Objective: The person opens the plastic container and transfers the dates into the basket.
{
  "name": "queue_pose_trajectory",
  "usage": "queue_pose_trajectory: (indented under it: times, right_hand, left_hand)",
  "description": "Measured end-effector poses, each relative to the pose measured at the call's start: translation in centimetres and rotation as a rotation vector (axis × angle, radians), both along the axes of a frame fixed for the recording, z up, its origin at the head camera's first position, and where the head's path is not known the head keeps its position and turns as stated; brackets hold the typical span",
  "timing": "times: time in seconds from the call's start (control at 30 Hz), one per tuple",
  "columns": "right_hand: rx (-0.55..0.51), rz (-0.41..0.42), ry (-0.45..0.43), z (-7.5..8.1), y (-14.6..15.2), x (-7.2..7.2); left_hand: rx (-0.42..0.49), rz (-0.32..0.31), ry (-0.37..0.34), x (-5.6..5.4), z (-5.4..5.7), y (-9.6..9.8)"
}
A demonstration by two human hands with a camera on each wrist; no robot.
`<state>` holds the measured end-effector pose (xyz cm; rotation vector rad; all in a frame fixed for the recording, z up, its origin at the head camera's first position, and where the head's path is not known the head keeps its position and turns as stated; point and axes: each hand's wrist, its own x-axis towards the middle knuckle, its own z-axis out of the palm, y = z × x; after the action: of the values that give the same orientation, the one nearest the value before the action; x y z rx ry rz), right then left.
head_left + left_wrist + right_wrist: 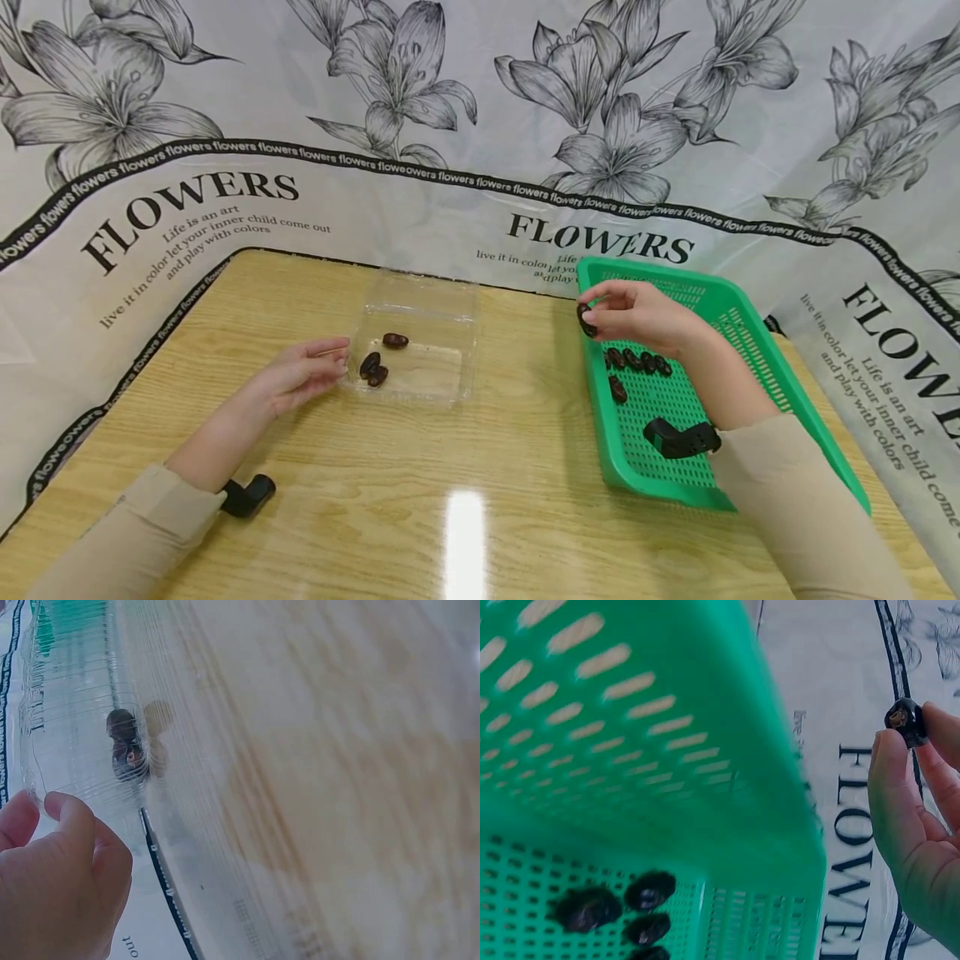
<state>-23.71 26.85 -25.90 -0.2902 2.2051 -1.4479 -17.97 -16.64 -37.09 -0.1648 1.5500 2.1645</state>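
Between the thumb and fingers of my right hand (648, 321) is a dark date (587, 321), held up over the left rim of a green basket (611, 454). In the right wrist view the same date (906, 722) shows at the fingertips. More dates (633, 360) lie in a row on the basket floor, with another date (617, 389) in front. My left hand (303, 375) pinches the left edge of a clear plastic box (431, 392). Inside that box are a single date (395, 340) and two touching dates (372, 367). The left wrist view shows my thumb and finger (71, 817) at the box's rim.
A wooden table (390, 500) carries both containers, the box at left and the basket at right. White cloth (420, 200) printed with flowers and lettering rises behind the table and along its sides. Black wrist devices (251, 496) sit at both sleeves.
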Motion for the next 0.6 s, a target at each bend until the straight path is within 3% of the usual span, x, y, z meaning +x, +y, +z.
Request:
queue_pose_trajectory:
  times: [0.6]
  right_hand:
    - [0.038, -0.071, -0.078, -2.4, 5.6, -0.2]
  left_hand:
    - [0.024, 0.023, -0.018, 0.0, 0.1, 0.1]
